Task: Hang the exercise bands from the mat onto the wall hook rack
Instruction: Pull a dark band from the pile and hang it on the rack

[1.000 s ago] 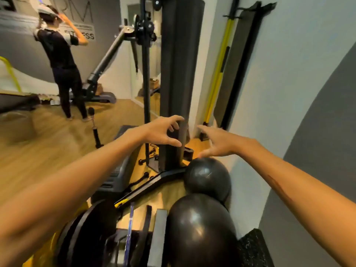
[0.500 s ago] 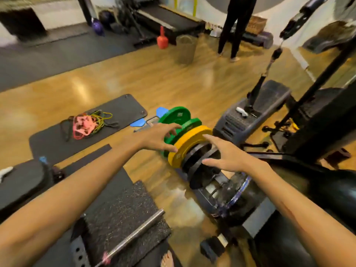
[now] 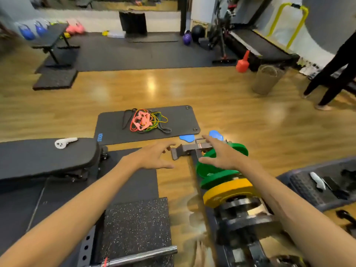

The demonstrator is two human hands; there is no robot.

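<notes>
Ahead, bands point(image 3: 146, 120) on mat point(image 3: 179, 120)

Bare floor point(image 3: 173, 93) around mat point(image 3: 111, 124); plate rack point(image 3: 223, 182) right.

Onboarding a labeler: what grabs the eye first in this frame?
The bright tangle of exercise bands lies in the middle of the dark mat on the wood floor. Nearer, both arms reach out, left hand and right hand open and empty. Green and yellow weight plates sit racked at right.
</notes>
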